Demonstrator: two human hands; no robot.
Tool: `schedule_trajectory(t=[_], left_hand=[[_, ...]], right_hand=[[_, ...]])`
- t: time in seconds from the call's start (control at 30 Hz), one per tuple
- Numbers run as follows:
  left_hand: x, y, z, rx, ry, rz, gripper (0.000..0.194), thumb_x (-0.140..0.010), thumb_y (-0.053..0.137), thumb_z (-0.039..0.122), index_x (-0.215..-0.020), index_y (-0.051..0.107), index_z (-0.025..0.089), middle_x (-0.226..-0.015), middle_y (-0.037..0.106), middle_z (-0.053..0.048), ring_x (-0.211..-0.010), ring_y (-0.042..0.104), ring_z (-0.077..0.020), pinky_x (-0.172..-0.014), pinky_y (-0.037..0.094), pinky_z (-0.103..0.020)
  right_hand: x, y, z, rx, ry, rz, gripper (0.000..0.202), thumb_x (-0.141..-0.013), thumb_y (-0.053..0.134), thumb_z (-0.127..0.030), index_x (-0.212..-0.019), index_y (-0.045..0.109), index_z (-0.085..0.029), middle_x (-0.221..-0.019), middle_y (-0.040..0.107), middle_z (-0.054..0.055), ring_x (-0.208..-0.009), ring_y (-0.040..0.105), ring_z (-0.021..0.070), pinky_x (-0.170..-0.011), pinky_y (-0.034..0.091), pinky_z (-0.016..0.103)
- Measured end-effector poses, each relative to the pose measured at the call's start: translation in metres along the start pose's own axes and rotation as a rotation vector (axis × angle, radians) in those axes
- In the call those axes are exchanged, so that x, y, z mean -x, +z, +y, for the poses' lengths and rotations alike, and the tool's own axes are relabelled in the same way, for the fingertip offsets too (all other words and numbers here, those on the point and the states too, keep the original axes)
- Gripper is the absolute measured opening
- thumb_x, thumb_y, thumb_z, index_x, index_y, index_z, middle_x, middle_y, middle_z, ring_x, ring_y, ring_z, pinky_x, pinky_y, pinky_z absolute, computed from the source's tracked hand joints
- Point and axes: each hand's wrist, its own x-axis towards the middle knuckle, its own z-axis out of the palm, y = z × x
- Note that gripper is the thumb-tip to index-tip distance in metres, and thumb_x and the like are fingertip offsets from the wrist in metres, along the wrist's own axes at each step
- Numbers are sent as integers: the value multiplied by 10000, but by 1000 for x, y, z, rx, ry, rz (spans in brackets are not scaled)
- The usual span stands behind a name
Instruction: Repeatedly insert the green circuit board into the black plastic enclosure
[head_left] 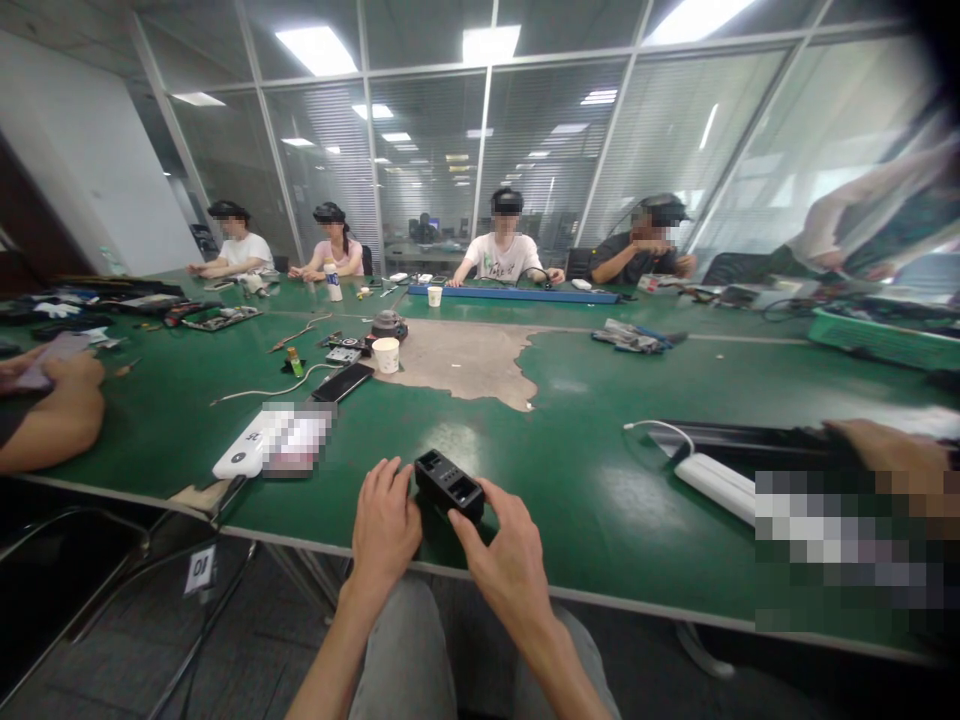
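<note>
A black oblong box point(448, 484) with a dark recess near each end lies at a slant on the green table, close to the front edge. My right hand point(510, 535) grips its near right end, thumb on the near side and fingers on the far side. Just left of the box, my left hand point(386, 515) lies palm down on the table with its fingers stretched forward. I see nothing held in it. Whether its thumb touches the box I cannot tell.
Left stand a white power bank point(244, 450), a black phone point(343, 382) and a paper cup point(386, 355). A long white device point(716, 485) lies right, near another person's arm point(900, 450). Gloves point(634, 337) and a green basket point(885, 340) are farther back. Several people sit around the table.
</note>
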Motion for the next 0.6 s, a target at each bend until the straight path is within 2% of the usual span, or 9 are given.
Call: schedule_trajectory(t=[0.2, 0.37, 0.47, 0.6], left_hand=[[0, 1, 0, -9, 1, -13, 436, -849, 469, 147, -1275, 554, 178, -1356, 551, -120, -1322, 434, -304, -1101, 383, -547], [-1, 3, -2, -9, 11, 2, 425, -856, 462, 155, -1266, 565, 194, -1352, 554, -103, -1312, 444, -302, -1098, 388, -540], [-1, 3, -2, -9, 14, -1, 426, -857, 461, 159, -1270, 564, 196, -1354, 553, -103, -1312, 443, -303, -1094, 391, -542], [0, 2, -2, -12, 21, -4, 421, -864, 459, 162, -1270, 565, 194, -1351, 556, -102, -1313, 442, -304, -1098, 389, -543]], right_hand=[[-31, -31, -19, -171, 23, 97, 434, -831, 628, -415, -1218, 609, -219, -1144, 677, 95, -1029, 634, 259, -924, 504, 432], [-51, -56, -30, -190, 9, 219, 454, -839, 615, -417, -1255, 586, -238, -1124, 681, 85, -976, 644, 251, -910, 506, 447], [-56, -56, -22, -182, 4, 236, 455, -842, 607, -421, -1257, 584, -236, -1138, 674, 90, -974, 638, 250, -895, 511, 443], [-57, -38, 8, -147, 43, 197, 457, -825, 613, -405, -1244, 592, -222, -1120, 682, 97, -993, 632, 257, -885, 506, 433]])
